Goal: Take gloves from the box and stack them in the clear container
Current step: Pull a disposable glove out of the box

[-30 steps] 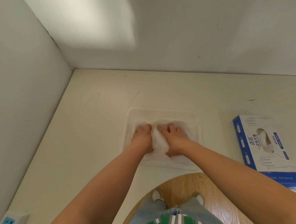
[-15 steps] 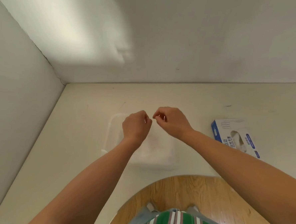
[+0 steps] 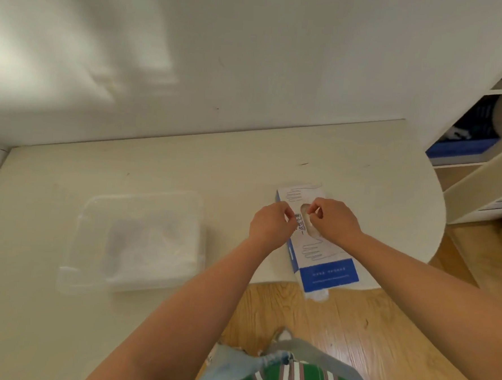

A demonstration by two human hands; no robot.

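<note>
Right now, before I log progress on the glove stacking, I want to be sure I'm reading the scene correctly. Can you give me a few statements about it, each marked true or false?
1. The left hand and the right hand are both over the glove box. True.
2. The clear container is empty. False: a pile of clear gloves lies in it.
3. The container sits on the person's right of the box. False: it sits to the left of the box.
4. The box's oval opening faces up, between the two hands. True.
5. One hand is inside the container. False: both hands are at the box.
</note>
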